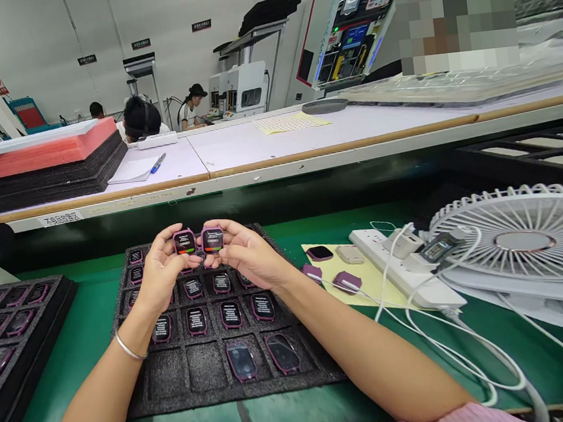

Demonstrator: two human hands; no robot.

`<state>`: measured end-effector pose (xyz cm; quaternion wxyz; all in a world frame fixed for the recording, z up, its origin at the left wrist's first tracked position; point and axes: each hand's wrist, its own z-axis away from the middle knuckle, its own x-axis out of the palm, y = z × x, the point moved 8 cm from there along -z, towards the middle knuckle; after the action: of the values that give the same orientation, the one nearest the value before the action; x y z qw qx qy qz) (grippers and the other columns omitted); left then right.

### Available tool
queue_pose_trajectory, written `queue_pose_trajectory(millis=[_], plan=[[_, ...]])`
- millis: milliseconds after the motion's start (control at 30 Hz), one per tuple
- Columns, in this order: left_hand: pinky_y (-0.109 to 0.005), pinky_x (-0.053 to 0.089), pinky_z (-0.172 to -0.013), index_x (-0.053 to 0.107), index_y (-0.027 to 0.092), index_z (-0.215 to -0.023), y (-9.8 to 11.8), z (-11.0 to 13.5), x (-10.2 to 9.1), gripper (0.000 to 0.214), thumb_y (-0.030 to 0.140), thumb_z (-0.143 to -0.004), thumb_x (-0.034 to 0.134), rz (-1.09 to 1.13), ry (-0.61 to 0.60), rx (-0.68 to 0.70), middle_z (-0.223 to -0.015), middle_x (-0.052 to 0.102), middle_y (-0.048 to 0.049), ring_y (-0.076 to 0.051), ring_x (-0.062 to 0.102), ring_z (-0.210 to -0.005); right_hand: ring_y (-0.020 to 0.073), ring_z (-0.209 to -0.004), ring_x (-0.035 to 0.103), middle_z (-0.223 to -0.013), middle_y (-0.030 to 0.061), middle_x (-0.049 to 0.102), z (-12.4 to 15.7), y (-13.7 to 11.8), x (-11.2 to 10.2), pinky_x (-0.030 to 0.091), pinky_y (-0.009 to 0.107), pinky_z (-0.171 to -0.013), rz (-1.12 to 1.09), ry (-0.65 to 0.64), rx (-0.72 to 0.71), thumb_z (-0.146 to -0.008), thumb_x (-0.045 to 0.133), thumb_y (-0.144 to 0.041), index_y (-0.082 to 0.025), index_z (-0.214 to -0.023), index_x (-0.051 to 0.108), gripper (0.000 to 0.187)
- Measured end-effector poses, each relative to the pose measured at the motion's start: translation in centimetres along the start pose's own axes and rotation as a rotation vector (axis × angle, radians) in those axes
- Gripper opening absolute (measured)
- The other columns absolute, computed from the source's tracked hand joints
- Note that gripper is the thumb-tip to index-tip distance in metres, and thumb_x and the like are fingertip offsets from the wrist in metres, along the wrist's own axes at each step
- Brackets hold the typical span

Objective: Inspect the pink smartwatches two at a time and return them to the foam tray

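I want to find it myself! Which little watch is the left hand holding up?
Start at the black foam tray on the green bench. Just above its far edge, two hands hold two purple watches side by side. The left hand has the left watch: its lit screen shows a green stripe at the bottom, while the right hand holds the right watch, with a red-orange stripe.

Bright, even overhead lighting; shadows soft. Wide-angle distortion bends the frame edges. A pixelated block masks the upper right.

Left hand (159,267) held purple square smartwatch body (185,241); right hand (245,252) held second purple watch body (213,239), side by side above black foam tray (207,370) on green bench (87,332).
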<state>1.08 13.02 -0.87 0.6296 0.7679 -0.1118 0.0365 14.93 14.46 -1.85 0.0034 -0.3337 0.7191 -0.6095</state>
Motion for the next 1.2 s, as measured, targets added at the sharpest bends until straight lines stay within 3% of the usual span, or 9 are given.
queue_pose_trajectory(millis=[700,1200], plan=[[-0.028,0.06,-0.074,0.054,0.019,-0.122,0.31,-0.07,-0.21,0.051,0.019,-0.074,0.07,-0.039,0.002,0.079,-0.104,0.068,-0.0053,-0.013,0.07,-0.073,0.0143,-0.073,0.069,-0.108,0.0043,0.069,0.08,-0.51,0.0,0.057,0.032,-0.073,0.03,0.028,-0.031,-0.069,0.063,-0.009,-0.023,-0.116,0.058,0.049],[-0.023,0.06,-0.07,0.053,0.019,-0.118,0.48,-0.17,0.09,0.049,0.012,-0.072,0.068,-0.058,-0.028,0.15,-0.099,0.069,-0.0026,-0.01,0.07,-0.067,0.0127,-0.073,0.07,-0.109,0.003,0.07,-0.01,-0.31,0.06,0.057,0.028,-0.072,0.024,-0.011,-0.064,-0.07,0.064,-0.007,-0.024,-0.119,0.058,0.051]])
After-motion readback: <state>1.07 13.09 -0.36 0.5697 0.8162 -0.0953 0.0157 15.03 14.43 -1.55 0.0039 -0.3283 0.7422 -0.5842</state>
